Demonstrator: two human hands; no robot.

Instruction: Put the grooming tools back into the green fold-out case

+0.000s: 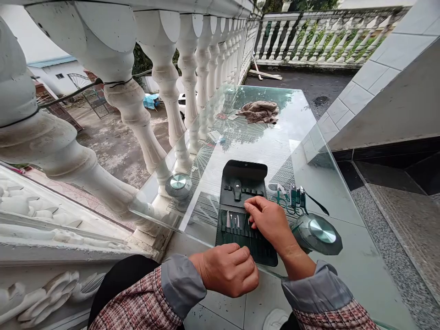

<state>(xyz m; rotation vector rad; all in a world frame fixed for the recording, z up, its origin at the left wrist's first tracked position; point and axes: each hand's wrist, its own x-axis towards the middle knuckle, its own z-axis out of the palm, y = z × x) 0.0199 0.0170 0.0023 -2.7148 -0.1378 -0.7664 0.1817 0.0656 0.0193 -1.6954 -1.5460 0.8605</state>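
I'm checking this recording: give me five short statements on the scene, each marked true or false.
1. The black case lies open on the glass table. True.
2. The scissors are tucked inside the case. False: they lie on the glass, to the right of it.
3. The right hand is over the case. True.
4. The left hand is gripping the cloth. False: it is curled by the case's near edge; the cloth lies at the table's far end.
5. The cloth is crumpled. True.
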